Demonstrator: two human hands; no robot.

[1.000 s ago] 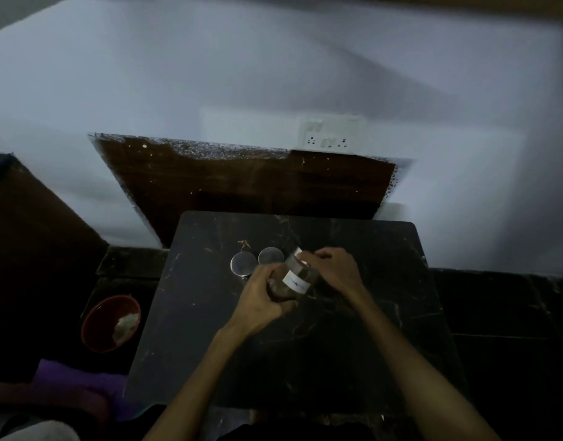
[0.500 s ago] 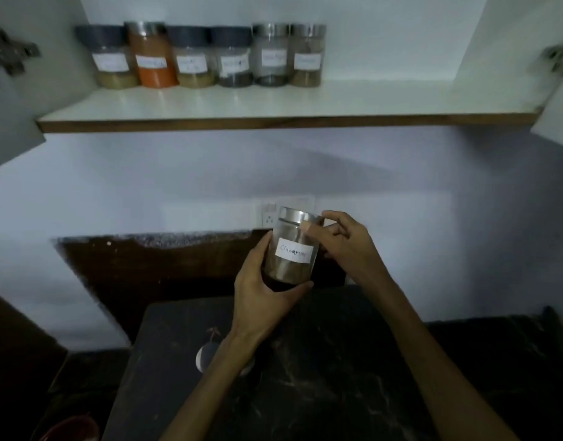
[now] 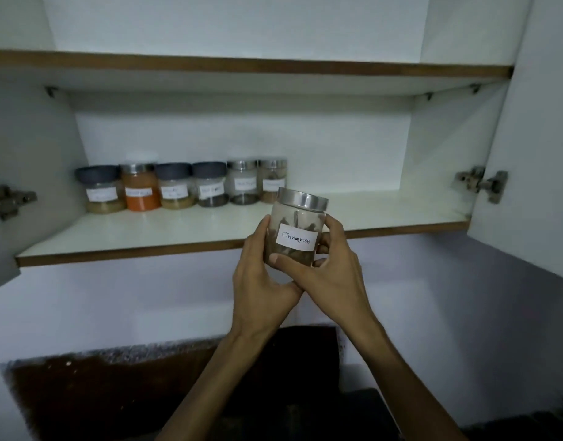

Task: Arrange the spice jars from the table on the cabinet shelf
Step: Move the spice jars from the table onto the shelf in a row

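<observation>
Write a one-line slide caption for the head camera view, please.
Both hands, left and right, hold the cinnamon jar before a cabinet shelf with six jars.

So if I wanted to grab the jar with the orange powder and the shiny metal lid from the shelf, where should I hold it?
Probably by its shiny metal lid, coming from the front. The clear jar of orange powder stands upright at the back of the white shelf, squeezed between two grey-lidded jars, so its sides leave little finger room.

Jars on shelf [image 3: 210,230]: 6, in one row [image 3: 181,186]. Jar in hands: 1 [image 3: 294,230]. Total 7. Hands: 2. Hinges visible: 2 [image 3: 482,184].
</observation>
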